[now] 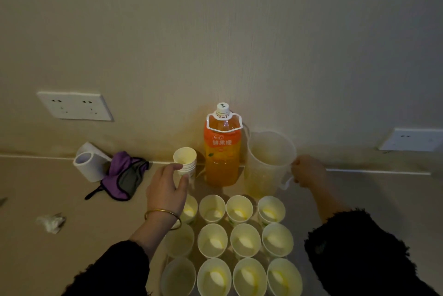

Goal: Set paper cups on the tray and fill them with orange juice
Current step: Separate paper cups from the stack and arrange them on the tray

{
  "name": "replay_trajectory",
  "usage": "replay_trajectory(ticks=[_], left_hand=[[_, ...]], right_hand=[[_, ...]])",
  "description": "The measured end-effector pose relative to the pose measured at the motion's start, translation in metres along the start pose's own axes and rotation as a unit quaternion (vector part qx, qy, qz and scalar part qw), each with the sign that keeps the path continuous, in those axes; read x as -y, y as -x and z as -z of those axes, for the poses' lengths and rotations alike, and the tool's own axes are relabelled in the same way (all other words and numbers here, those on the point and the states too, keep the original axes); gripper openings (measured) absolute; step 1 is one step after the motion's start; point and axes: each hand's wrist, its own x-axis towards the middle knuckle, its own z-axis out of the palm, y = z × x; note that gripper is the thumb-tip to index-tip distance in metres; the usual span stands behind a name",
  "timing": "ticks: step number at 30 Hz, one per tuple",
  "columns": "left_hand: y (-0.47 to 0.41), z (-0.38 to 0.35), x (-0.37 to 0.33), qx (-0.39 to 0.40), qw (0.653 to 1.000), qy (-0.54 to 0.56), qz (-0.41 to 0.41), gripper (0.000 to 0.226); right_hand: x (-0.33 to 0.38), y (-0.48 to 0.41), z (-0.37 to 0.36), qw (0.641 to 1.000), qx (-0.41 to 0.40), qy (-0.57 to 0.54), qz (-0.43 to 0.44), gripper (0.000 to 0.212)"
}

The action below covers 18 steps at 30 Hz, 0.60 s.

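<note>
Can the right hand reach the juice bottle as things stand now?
Probably not directly: the right hand holds the pitcher by its handle, and the pitcher stands between it and the juice bottle.

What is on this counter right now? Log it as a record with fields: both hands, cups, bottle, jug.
juice bottle: upright, cap on, against the wall
left hand: fingers grip the cup stack, left of the juice bottle
right hand: holds the handle of the clear jug, right of the juice bottle
set cups: twelve, upright, three rows of four
fill level: too dim to tell; yellowish tint in several
</note>
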Motion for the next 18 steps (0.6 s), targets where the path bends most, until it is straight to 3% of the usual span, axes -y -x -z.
replay_trajectory(ticks=[3,5,7,12,18], left_hand=[[0.003,-0.002,-0.002,0.001,1.000,-0.005,0.006,0.028],[0.005,-0.004,-0.005,0.001,1.000,-0.009,0.008,0.029],[0.008,-0.005,-0.008,0.003,1.000,-0.018,0.007,0.030],[0.011,-0.007,-0.013,0.011,0.999,-0.030,0.010,0.031],[0.016,-0.008,-0.018,0.017,0.999,-0.031,0.016,0.032]], right_hand=[[-0.001,-0.001,-0.003,0.993,0.071,-0.092,-0.031,0.013],[-0.005,-0.003,-0.005,0.991,0.077,-0.108,-0.027,0.027],[-0.010,-0.005,-0.004,0.996,0.052,-0.071,0.000,0.034],[-0.014,-0.007,-0.005,0.997,0.023,-0.001,0.070,0.030],[-0.017,-0.005,0.001,0.997,0.032,0.009,0.067,0.038]])
